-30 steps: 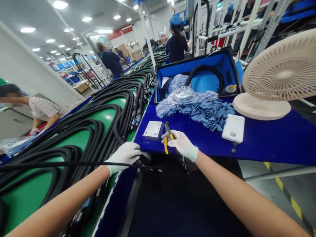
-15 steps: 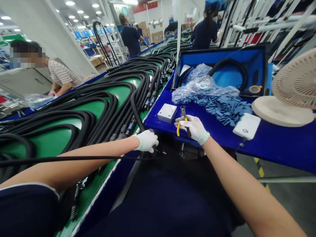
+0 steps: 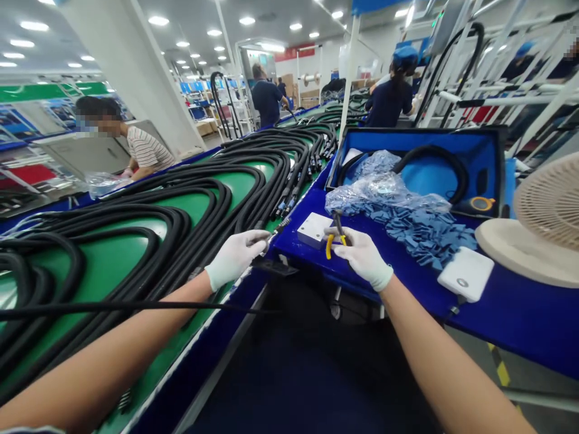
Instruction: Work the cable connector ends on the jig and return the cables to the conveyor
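Recessed round ceiling lights illuminate a white ceiling. A square white column stands left of the aisle. Cardboard cartons are stacked beneath a red wall banner at the far end. Yellow-and-black hazard tape marks the grey floor.

left hand risen to the bench edge, pliers now against white box

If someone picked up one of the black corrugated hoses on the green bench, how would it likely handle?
The black corrugated hoses probably bend easily, since they lie in long loops on the green bench. They seem springy rather than floppy, because the loops stay wide and rounded without kinks. A full length may feel fairly heavy and drag, with the connector ends likely swinging.
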The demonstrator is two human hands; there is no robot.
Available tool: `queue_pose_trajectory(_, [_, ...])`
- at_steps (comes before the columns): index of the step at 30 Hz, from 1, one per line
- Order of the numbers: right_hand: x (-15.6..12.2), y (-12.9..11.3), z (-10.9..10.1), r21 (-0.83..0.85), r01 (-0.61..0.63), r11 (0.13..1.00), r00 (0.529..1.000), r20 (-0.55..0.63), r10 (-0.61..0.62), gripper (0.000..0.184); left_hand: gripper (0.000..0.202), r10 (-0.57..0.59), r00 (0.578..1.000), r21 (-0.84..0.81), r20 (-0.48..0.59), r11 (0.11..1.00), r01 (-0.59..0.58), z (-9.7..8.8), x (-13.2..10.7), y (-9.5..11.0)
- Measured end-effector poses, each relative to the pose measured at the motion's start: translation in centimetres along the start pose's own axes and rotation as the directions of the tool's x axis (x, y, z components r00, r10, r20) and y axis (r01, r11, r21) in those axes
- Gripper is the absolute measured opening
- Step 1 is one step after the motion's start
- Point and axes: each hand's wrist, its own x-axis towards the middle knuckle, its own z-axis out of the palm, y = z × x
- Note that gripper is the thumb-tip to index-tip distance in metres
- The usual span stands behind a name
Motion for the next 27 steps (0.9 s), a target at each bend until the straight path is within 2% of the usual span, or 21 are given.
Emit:
queue_pose_trajectory(2, [-0.1, -0.4, 0.8, -0.15, 0.054, 0.987, 0.997, 0.068, -0.044, 0.057, 0.045, -0.103, 0.994, -0.171, -0.023, 0.98, 0.097, 0.9, 0.6, 1.6])
queue_pose_trajectory(4, [-0.2, -0.9, 1.7, -0.248, 0.148, 0.957, 0.983, 0.142, -0.115, 0.061, 0.049, -0.135, 0.99, -0.265, -0.038, 0.957, 0.12, 2.0, 1.3, 2.9])
queue_pose_trajectory(9, [0.1, -1.6, 2.6, -0.354, 0.306, 0.884, 0.936, 0.281, -0.212, 0.065, 0.049, -0.106, 0.994, -0.307, -0.032, 0.947, 0.092, 3.7, 3.4, 4.7])
queue_pose_trajectory(12, [0.5, -1.9, 2.2, -0.367, 0.336, 0.867, 0.925, 0.301, -0.231, 0.063, 0.046, -0.088, 0.996, -0.254, 0.003, 0.963, 0.086, 4.3, 4.4, 5.5])
queue_pose_trajectory(17, [0.5, -3.0, 1.1, -0.292, 0.347, 0.892, 0.913, 0.325, -0.249, 0.041, 0.044, -0.048, 0.999, -0.176, 0.013, 0.983, 0.049, 5.5, 5.5, 6.5])
queue_pose_trajectory(22, [0.4, -3.4, 0.3, -0.255, 0.356, 0.899, 0.908, 0.323, -0.267, 0.046, 0.04, 0.025, 1.0, -0.159, 0.009, 0.987, -0.023, 6.6, 6.0, 6.5])
queue_pose_trajectory(27, [0.4, -2.9, 0.1, -0.262, 0.344, 0.902, 0.919, 0.292, -0.266, 0.048, 0.038, 0.002, 1.0, -0.199, 0.009, 0.98, 0.0, 7.1, 6.3, 6.3])
